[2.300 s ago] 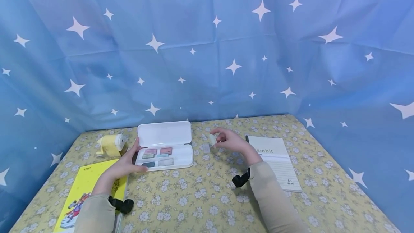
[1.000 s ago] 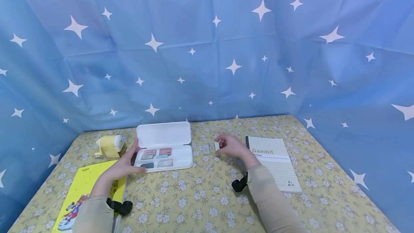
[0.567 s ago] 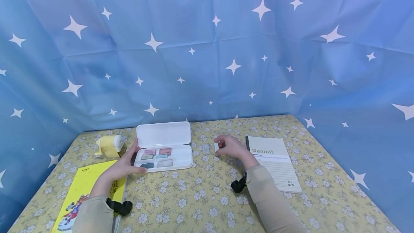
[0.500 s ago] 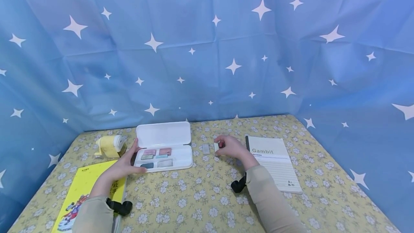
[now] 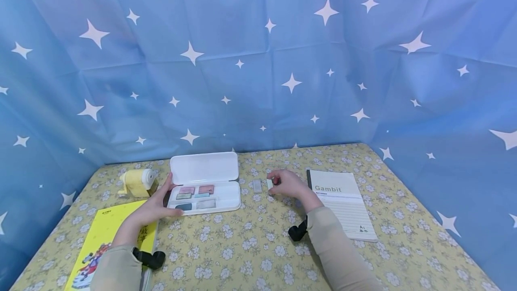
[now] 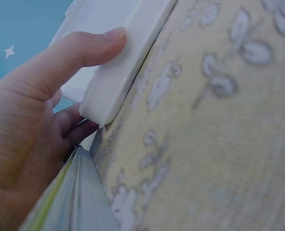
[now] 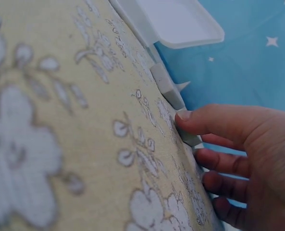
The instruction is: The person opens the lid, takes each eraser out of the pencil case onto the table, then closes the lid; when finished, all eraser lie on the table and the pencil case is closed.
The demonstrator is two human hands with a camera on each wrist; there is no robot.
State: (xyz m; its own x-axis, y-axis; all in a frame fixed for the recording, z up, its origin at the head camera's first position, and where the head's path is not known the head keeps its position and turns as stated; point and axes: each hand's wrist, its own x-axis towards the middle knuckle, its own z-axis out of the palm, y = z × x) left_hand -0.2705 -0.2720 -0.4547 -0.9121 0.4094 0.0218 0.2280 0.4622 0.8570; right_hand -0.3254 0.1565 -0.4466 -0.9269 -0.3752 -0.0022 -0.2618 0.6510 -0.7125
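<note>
A: Hands, L & R: what is gripped?

B: By the L hand [image 5: 149, 212], the L end of the white case [image 5: 229, 196] is gripped, thumb laid on the front wall, fingers set round the end. By the R hand [image 5: 290, 184], a pale block [image 5: 270, 185] is pinched betw. thumb & fingers.

A: Posn. of the pale block?

B: Low over the flowered cloth [image 5: 234, 255], R of the case, just beside a grey block [image 5: 257, 186], w/ a narrow gap betw. the two. Whether the cloth is touched by it can't be told.

A: Contents of the case?

B: The lid [image 5: 204, 167] is laid back. In the tray, six small blocks are seen: two pink blocks [image 5: 206, 189] at the rear; a greenish block [image 5: 184, 196] & a light-blue block [image 5: 203, 195] next; a dark block [image 5: 184, 207] & a whitish block [image 5: 207, 204] nearest the front.

A: Surroundings, approx.?

B: L of the case, a yellow crank sharpener [image 5: 137, 182] is placed. A yellow book [image 5: 102, 226] is partly covered by the L sleeve [image 5: 117, 268]; a "Gambit" notebook [image 5: 349, 210], by the R sleeve [image 5: 343, 250]. At the back, a star-printed blue curtain [image 5: 258, 84] is hung.
</note>
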